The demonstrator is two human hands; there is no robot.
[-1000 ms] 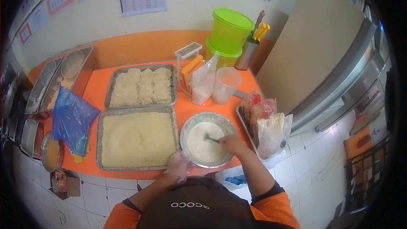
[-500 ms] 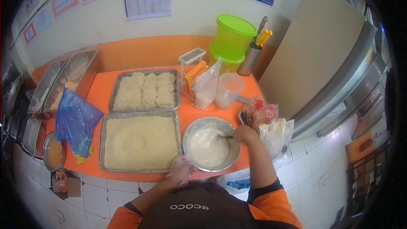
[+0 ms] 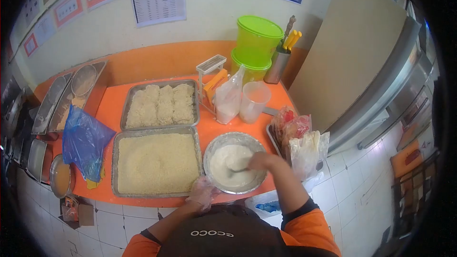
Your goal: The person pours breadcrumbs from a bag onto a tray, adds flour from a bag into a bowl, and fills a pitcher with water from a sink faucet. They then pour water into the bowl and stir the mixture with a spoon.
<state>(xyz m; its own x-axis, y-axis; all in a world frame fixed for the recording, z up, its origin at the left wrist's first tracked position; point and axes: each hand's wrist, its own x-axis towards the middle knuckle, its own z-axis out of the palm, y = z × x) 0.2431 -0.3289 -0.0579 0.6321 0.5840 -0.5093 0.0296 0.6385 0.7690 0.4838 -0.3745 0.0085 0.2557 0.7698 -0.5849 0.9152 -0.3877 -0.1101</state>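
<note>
A round metal bowl (image 3: 261, 181) of white batter (image 3: 226, 159) stands at the table's front edge. My right hand (image 3: 259, 161) is closed round the handle of a metal spoon (image 3: 239, 169), whose end dips into the batter. My left hand (image 3: 202, 192), in a clear plastic glove, grips the bowl's near left rim; its fingertips are partly hidden. Left of the bowl lies a metal tray (image 3: 114, 166) of pale crumbs (image 3: 154, 162). Behind it, another tray (image 3: 125, 109) holds several crumb-coated pieces (image 3: 162, 104).
Behind the bowl stand a plastic bag of white powder (image 3: 228, 100), a clear jug (image 3: 254, 100), green tubs (image 3: 257, 43) and a knife block (image 3: 277, 66). Plastic bags (image 3: 307, 150) lie to the right. A blue bag (image 3: 85, 135) and a pot (image 3: 61, 176) are at the left.
My right hand has swung left and toward me over the bowl, carrying the spoon through the batter. My left hand stays at the rim. The view has shifted slightly.
</note>
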